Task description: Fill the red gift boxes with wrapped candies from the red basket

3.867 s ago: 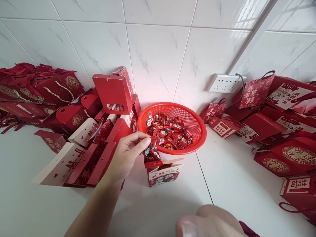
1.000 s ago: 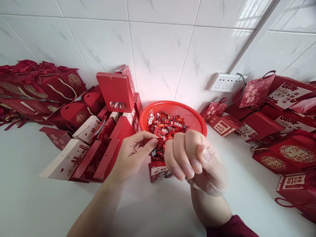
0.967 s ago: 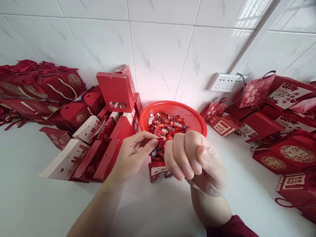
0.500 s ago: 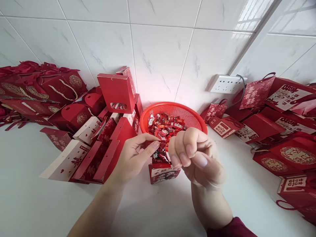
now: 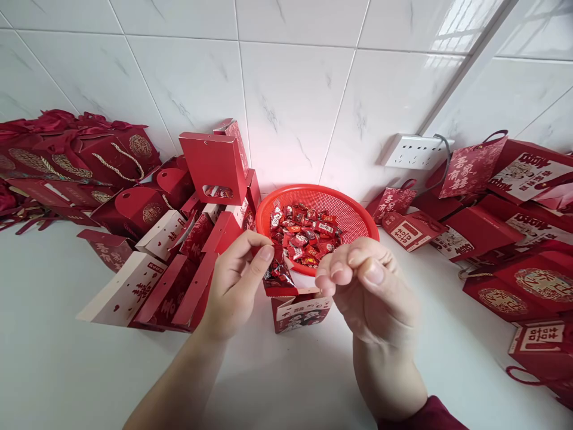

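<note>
Our left hand [image 5: 237, 280] pinches a glossy dark-red packet [image 5: 278, 276] between thumb and forefinger, gripping its upper end; the rest slants down to the right. Taking the packet as the clock's centre, our right hand [image 5: 376, 292] is at three o'clock, fingers curled, thumb tip close to the forefinger. Its fingertips are partly hidden, so we cannot tell whether it grasps anything.

At half past four, just beside the packet, a small printed carton [image 5: 304, 319] stands upright, its flaps raised. At half past one is a red mesh basket [image 5: 367, 239] with wrapped sweets [image 5: 308, 236] inside.

We judge the packet light and slick, best taken by its flat sealed end. The carton looks like thin, fairly stiff card that would dent if squeezed; its side walls offer the safest hold.

Further out, red and cream boxes [image 5: 147, 283] fill nine o'clock, more red boxes [image 5: 492, 230] lie towards three, and a white socket strip [image 5: 414, 152] is at two.
</note>
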### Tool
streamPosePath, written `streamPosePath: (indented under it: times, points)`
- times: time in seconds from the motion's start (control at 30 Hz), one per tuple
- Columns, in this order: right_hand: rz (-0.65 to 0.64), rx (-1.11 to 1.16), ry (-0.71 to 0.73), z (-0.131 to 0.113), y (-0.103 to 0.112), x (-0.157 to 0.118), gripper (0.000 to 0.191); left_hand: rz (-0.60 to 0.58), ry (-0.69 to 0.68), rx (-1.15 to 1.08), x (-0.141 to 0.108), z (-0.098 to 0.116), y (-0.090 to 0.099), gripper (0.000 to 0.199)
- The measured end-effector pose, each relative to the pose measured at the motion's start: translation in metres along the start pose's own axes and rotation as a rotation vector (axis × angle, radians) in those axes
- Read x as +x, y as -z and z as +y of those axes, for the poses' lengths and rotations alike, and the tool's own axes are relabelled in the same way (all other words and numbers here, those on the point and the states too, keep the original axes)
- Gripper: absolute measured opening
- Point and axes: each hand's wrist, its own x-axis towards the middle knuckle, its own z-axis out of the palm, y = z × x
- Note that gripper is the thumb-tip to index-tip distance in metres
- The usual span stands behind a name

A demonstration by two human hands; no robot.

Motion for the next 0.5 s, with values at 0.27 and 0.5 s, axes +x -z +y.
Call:
streamPosePath:
  times: [0.27, 0.5]
  points:
    - [0.027, 0.002, 0.007, -0.001, -0.002, -0.001, 0.009, 0.023, -0.142, 0.108, -0.008, 0.012, -0.003, 0.010]
    - [0.002, -0.324, 0.139, 0.003, -0.002, -0.002, 0.014, -0.058, -0.301, 0.203, -0.019, 0.018, 0.002, 0.027]
